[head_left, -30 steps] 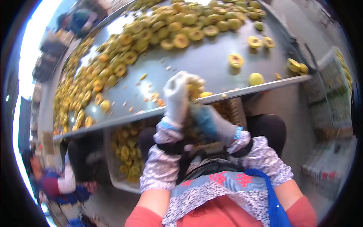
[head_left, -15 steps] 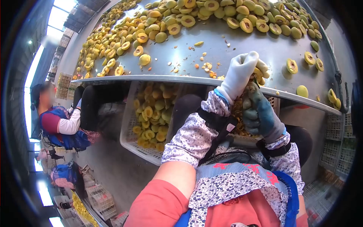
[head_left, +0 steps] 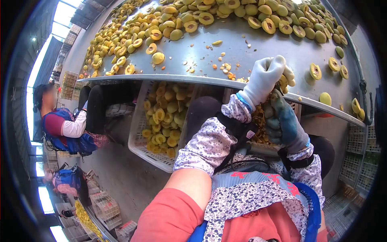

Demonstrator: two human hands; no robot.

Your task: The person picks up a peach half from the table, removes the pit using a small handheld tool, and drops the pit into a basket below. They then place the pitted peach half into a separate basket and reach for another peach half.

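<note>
My left hand (head_left: 265, 79), in a white glove, is closed with its fingers bent round a yellow stone-fruit half (head_left: 284, 84), held just over the table's front edge. Close below it, my right hand (head_left: 283, 121) wears a blue-grey glove and makes a fist, thumb up against the fruit. What the fist grips is hidden; only a small dark bit shows by the thumb. Under both hands a crate holds yellow-brown fruit scraps (head_left: 262, 135). Several cut halves, one a fruit half with a brown centre (head_left: 315, 71), lie on the metal table (head_left: 185, 60) to the right.
A large heap of halved fruit (head_left: 177, 24) covers the table's far side. Scattered scraps (head_left: 227, 67) lie nearer. Below the table edge stands a white crate (head_left: 139, 147) of fruit halves. At left a person (head_left: 66, 127) sits by the table; stacked crates (head_left: 107, 207) stand behind.
The whole view has shifted slightly. Both hands stay together at the fruit half, with little change in their grip.
</note>
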